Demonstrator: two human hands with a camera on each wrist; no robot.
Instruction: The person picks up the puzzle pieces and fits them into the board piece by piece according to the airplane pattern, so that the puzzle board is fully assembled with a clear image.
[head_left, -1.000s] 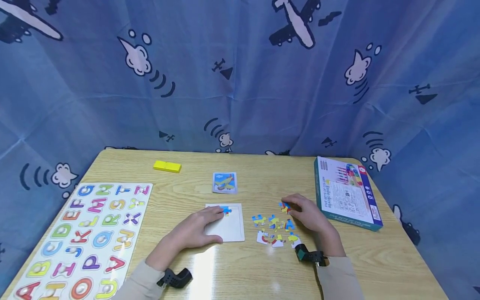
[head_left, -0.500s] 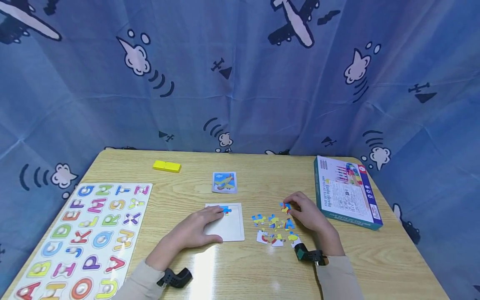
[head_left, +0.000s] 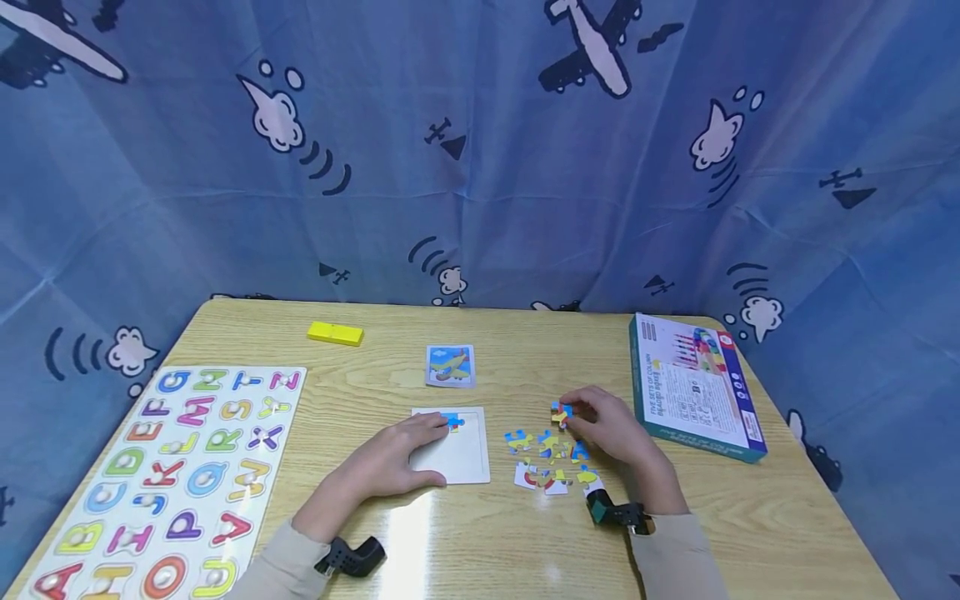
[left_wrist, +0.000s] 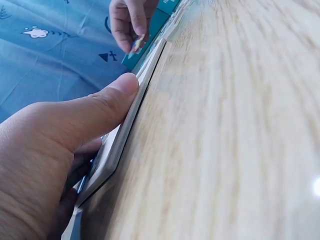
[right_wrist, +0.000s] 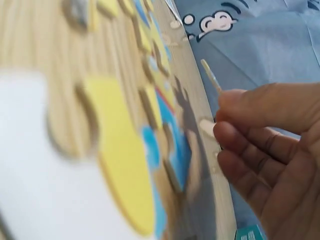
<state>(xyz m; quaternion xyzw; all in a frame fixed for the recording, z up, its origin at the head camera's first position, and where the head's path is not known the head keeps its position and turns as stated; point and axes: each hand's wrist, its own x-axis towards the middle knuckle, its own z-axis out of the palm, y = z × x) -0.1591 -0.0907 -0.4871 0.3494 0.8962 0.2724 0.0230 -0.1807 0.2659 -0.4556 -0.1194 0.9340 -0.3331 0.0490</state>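
My left hand [head_left: 393, 454] rests on a white square puzzle board [head_left: 461, 460], fingers extended over its far left part and thumb at its near edge. In the left wrist view the thumb [left_wrist: 107, 102] lies along the board's rim. Beside the left fingertips, a blue, red and yellow jigsaw piece [head_left: 454, 420] lies in the board. My right hand [head_left: 611, 425] pinches another jigsaw piece [head_left: 560, 414], blue, red and yellow, above the table; the right wrist view shows it edge-on [right_wrist: 210, 73] between thumb and fingers. Several loose jigsaw pieces [head_left: 548, 442] lie close to that hand.
A picture card of a yellow plane [head_left: 450, 367] lies beyond the board. Farther left sits a yellow block [head_left: 335, 334]. An alphabet board [head_left: 176, 475] covers the table's left side, and a flat box [head_left: 697, 387] lies at the right. A blue curtain [head_left: 480, 167] hangs behind.
My right hand has shifted slightly left with the pinched jigsaw piece, which has turned and shows more of its printed face. My left hand has stayed on the board.
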